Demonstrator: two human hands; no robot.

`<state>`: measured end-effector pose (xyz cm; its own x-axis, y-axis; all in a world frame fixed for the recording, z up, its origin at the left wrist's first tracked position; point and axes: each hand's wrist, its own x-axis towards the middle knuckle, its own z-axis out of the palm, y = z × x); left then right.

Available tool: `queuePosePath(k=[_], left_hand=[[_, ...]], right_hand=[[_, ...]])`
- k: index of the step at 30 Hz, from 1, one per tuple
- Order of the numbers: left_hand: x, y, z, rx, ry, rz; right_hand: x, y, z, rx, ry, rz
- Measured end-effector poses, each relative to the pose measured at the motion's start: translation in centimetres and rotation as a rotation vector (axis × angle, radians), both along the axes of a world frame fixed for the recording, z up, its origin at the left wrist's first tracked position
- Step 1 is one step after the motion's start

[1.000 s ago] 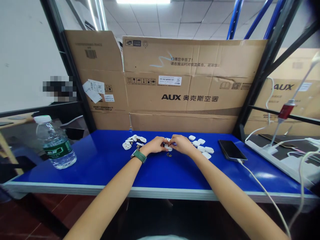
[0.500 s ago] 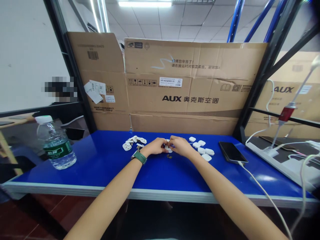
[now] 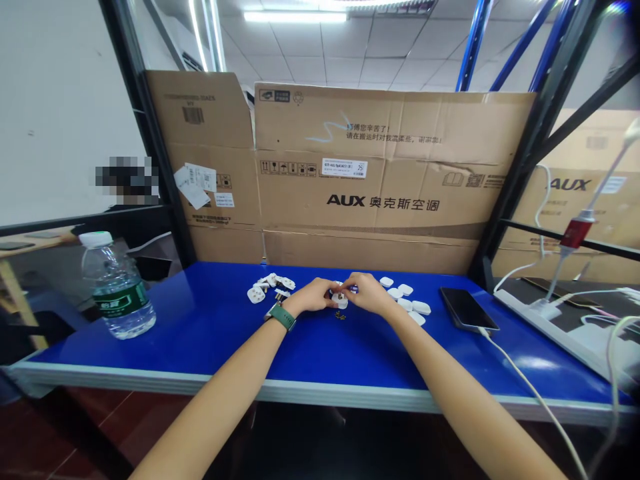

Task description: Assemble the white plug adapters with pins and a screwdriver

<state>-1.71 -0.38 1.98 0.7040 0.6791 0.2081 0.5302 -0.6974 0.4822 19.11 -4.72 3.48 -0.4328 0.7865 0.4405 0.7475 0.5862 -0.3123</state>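
My left hand (image 3: 319,295), with a green-banded watch (image 3: 281,316) on its wrist, is closed on a small white plastic piece (image 3: 342,303) at the middle of the blue tabletop. My right hand (image 3: 367,292) pinches just above and beside that piece; something small and purple shows at its fingertips, too small to name. A few tiny brass-coloured parts (image 3: 341,316) lie on the table just in front of the hands. To the left sits a cluster of white plug pieces (image 3: 256,295), some with metal prongs. Several rounded white covers (image 3: 421,308) lie right of my right hand.
A water bottle (image 3: 117,287) stands at the left. On the right are a black phone (image 3: 469,308) on a charging cable (image 3: 533,390) and a white power strip (image 3: 550,333). A cardboard panel (image 3: 375,247) closes off the back. A person sits beyond the left post.
The view has shifted slightly. My right fingers have lifted and opened a gap from the left fingers, so more of the white piece shows between them.
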Motion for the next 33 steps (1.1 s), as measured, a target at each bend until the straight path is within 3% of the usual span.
queuePosePath(k=[3, 6, 10, 14, 17, 33], left_hand=[[0.1, -0.2, 0.0, -0.011, -0.031, 0.027], [0.4, -0.3, -0.1, -0.018, -0.040, 0.033], [0.7, -0.3, -0.3, 0.003, -0.028, 0.029], [0.9, 0.0, -0.3, -0.003, -0.019, 0.017], [0.8, 0.1, -0.4, -0.011, -0.037, 0.005], [0.8, 0.1, -0.5, -0.011, -0.037, -0.012]], right_hand=[[0.0, 0.1, 0.5, 0.016, 0.275, 0.008], [-0.1, 0.2, 1.0, -0.125, 0.626, 0.075], [-0.7, 0.0, 1.4, -0.272, 1.104, 0.292], [-1.2, -0.1, 1.2, -0.316, 1.372, 0.528], [-1.6, 0.2, 0.8, -0.331, 1.421, 0.590], [-2.4, 1.1, -0.2, -0.298, 1.314, 0.526]])
